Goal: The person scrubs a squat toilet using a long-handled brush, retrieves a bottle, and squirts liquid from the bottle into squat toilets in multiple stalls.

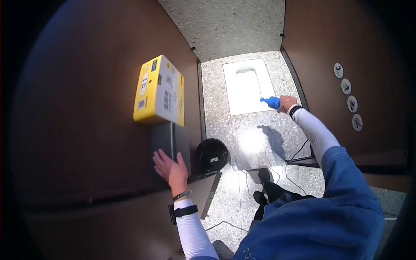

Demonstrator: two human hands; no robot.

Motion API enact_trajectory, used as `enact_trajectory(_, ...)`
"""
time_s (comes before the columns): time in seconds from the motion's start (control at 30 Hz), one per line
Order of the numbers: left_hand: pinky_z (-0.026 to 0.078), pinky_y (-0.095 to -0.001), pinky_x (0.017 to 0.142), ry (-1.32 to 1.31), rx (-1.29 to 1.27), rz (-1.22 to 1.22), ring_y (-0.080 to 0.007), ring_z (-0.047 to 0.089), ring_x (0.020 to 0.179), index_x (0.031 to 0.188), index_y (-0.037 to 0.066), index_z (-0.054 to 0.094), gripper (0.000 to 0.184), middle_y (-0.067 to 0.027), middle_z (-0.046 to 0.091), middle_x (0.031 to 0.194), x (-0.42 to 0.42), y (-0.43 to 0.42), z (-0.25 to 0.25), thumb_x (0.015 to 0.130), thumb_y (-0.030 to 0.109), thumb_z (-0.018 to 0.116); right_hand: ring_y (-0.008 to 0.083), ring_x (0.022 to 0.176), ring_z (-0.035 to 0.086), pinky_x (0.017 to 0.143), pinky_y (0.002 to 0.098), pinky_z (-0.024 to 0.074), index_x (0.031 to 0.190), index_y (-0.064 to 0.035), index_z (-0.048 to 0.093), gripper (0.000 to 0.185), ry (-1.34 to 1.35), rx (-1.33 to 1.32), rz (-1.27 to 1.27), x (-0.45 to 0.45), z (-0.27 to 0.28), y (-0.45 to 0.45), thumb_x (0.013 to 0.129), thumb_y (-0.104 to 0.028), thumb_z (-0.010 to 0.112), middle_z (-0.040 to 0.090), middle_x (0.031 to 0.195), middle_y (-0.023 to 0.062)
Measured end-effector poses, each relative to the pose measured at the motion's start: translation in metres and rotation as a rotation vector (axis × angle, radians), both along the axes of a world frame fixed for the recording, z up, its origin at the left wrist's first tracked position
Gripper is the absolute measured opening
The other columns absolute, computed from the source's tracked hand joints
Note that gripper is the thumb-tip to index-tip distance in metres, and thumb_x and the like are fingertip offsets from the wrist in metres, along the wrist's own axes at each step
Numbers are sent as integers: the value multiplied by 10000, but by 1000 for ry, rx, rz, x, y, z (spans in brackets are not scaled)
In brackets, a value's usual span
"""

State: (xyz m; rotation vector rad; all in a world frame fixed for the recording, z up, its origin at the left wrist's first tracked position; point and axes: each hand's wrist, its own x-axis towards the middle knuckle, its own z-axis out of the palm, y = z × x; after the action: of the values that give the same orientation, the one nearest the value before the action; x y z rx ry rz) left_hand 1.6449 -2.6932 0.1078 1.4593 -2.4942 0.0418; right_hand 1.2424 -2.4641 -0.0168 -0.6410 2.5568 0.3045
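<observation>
My right hand [287, 103] is wrapped around a blue squeeze bottle [273, 102] with a narrow nozzle. The bottle is tilted, its nozzle pointing left over the white squat toilet [241, 103] in the floor. On the left, my left hand [170, 168] rests with spread fingers against a dark grey box [162, 138] on the brown partition. It grips nothing. Just above the grey box is a yellow and white box [158, 93] with printed labels. I cannot tell whether liquid is leaving the nozzle.
A round black bin [212, 156] stands on the speckled floor below the grey box. Brown partitions [112, 52] close in on both sides; round stickers [352, 104] mark the right one. Thin dark cables [299, 184] run across the floor near my shoes [273, 190].
</observation>
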Motion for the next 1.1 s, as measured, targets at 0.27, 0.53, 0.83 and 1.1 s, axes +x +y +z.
enact_trajectory(0.27, 181, -484, 1014, -130, 6, 97, -344, 222, 1256, 1311, 46, 258, 758, -203, 251, 1339, -34, -25, 2, 739, 412, 594, 269, 821, 623, 703, 374, 497, 823, -58, 652, 210, 412, -156, -59, -163, -66, -48, 790, -189, 491, 635, 876, 140)
enact_trajectory(0.53, 159, -477, 1024, -150, 40, 110, -346, 208, 1259, 1315, 39, 246, 758, -203, 230, 1348, -43, -26, 5, 740, 382, 602, 268, 858, 615, 719, 369, 495, 876, -64, 659, 212, 273, 78, -126, -164, -128, -20, 793, -147, 482, 635, 909, 126)
enact_trajectory(0.83, 168, -487, 1020, -170, 40, 126, -349, 213, 1255, 1315, 37, 243, 767, -206, 230, 1347, -44, -28, 4, 730, 369, 611, 225, 882, 614, 753, 328, 483, 922, -106, 657, 362, -41, 143, -50, -116, -112, -54, 637, -328, 663, 640, 930, 83)
enact_trajectory(1.1, 176, -487, 1015, -170, 60, 121, -354, 222, 1248, 1310, 35, 255, 776, -205, 235, 1341, -43, -32, 0, 709, 356, 627, 260, 870, 609, 716, 347, 480, 874, -98, 660, 250, 16, -164, -206, -111, -134, -155, 756, -267, 519, 636, 915, 110)
